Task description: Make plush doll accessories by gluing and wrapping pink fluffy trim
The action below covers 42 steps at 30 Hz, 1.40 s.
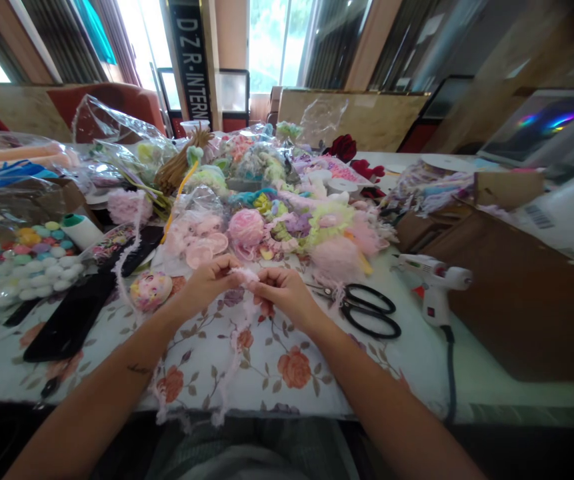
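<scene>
Fluffy pale pink yarn (239,333) runs between my two hands and hangs down over the table's front edge. My left hand (214,279) pinches it from the left, fingertips closed. From the right, my right hand (277,288) pinches the same yarn, its fingertips close to those of the left. Another length of the yarn trails up past my left forearm to a fuzzy pink ball of yarn (129,207). A patterned round ball (151,291) lies just left of my left hand. Black-handled scissors (371,310) rest to the right of my right hand.
A white hot glue gun (437,283) with its cord lies at the right, by a cardboard box (517,287). At the left are a black phone (69,327) and a bag of pompoms (41,267). Yarn and craft pieces (287,227) pile up behind my hands.
</scene>
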### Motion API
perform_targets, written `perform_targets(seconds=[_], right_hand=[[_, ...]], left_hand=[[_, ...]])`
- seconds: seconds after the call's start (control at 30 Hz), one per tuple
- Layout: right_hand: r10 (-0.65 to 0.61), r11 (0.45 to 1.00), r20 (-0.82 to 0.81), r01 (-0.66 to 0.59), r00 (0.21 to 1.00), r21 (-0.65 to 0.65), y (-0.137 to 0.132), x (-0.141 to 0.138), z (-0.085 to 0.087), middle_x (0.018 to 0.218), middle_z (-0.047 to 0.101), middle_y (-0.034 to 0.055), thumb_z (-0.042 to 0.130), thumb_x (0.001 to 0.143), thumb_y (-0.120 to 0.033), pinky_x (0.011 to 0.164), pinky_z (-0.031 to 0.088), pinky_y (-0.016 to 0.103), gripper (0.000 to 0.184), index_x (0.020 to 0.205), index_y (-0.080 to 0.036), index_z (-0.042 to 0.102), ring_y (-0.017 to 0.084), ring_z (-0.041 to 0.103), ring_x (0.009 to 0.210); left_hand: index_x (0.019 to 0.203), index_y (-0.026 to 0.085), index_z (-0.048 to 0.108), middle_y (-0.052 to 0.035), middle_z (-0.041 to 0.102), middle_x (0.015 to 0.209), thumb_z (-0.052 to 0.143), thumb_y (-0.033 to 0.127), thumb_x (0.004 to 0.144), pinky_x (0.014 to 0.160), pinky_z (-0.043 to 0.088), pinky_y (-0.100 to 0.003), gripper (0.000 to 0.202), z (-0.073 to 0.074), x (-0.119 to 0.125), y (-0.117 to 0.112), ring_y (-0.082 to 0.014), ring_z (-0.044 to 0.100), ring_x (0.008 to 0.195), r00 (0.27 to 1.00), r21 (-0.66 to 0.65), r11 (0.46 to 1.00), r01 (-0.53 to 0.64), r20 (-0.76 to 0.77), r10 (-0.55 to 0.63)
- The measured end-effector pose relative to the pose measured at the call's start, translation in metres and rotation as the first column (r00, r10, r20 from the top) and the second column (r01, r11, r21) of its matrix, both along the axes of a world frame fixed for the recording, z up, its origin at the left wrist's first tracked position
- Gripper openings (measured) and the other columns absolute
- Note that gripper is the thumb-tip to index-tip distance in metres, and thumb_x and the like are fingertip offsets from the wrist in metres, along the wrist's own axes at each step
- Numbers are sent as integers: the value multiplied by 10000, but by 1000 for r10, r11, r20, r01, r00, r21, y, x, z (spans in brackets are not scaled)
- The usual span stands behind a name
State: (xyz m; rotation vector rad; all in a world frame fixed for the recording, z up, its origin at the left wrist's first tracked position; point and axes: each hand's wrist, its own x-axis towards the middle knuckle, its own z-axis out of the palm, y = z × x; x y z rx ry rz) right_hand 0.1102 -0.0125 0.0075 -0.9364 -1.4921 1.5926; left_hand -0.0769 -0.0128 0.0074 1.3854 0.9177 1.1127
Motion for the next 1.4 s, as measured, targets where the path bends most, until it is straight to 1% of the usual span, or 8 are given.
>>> perform_targets(seconds=[0.2, 0.37, 0.5, 0.67, 0.83, 0.93, 1.2, 1.4], right_hand=[[-18, 998, -83, 13, 996, -65, 1, 2, 3, 491, 514, -65, 731, 691, -416, 323, 254, 165, 305, 651, -162, 567, 29, 380, 339], [-82, 994, -125, 73, 989, -76, 6, 11, 10, 478, 481, -66, 740, 669, -399, 331, 190, 182, 311, 613, -174, 532, 28, 308, 349], [-236, 972, -278, 227, 931, -64, 14, 24, 17, 465, 422, -68, 748, 651, -343, 418, 286, 184, 271, 607, -180, 535, 53, 363, 445], [-91, 995, -210, 82, 973, -53, 17, 41, 26, 451, 339, -91, 713, 696, -393, 418, 252, 205, 307, 653, -205, 474, 65, 329, 415], [-305, 937, 273, 236, 912, 257, 23, 54, 27, 500, 400, -58, 625, 744, -417, 451, 216, 235, 277, 636, -194, 501, 79, 310, 451], [-420, 880, 421, 248, 804, 404, 29, 58, 25, 545, 473, -22, 599, 735, -416, 510, 278, 254, 280, 601, -184, 519, 117, 405, 524], [-353, 895, 494, 132, 794, 427, 29, 59, 23, 565, 444, -41, 582, 737, -476, 536, 293, 247, 321, 637, -177, 516, 110, 399, 537], [-375, 895, 314, 253, 872, 367, 33, 49, 11, 522, 474, -52, 514, 810, -449, 481, 278, 230, 285, 679, -199, 477, 86, 350, 445]], left_hand=[[821, 152, 694, -63, 616, 819, 716, 412, 735, 726, 468, -270, 276, 0, -4, -2, -152, 565, 761, 932, -254, 940, 228, 336, -135], [585, 148, 647, -50, 620, 745, 725, 402, 721, 648, 450, -241, 299, 3, -9, -1, -128, 524, 670, 975, -213, 963, 164, 181, -126], [473, 140, 565, -83, 661, 796, 709, 393, 742, 756, 470, -272, 396, 6, -14, 0, -162, 573, 777, 976, -191, 967, 166, 171, -133], [643, 153, 637, -53, 636, 821, 639, 404, 804, 695, 467, -247, 299, 10, -17, 5, -141, 565, 755, 946, -145, 985, 94, 320, -43], [681, 144, 681, 1, 544, 576, 633, 382, 800, 509, 310, -222, 271, 0, -8, 10, -90, 400, 508, 972, 79, 986, -145, -177, 157], [641, 155, 667, 3, 528, 571, 606, 371, 815, 547, 312, -235, 285, -4, 2, 9, -115, 432, 556, 900, 278, 956, -91, -388, 199], [734, 151, 616, -17, 568, 700, 438, 371, 913, 628, 368, -253, 335, 1, 9, 2, -146, 513, 682, 766, 421, 906, 39, -595, 244], [754, 175, 673, -60, 670, 889, 466, 351, 905, 773, 436, -287, 311, -10, 18, -1, -171, 596, 828, 711, 474, 870, 138, -659, 247]])
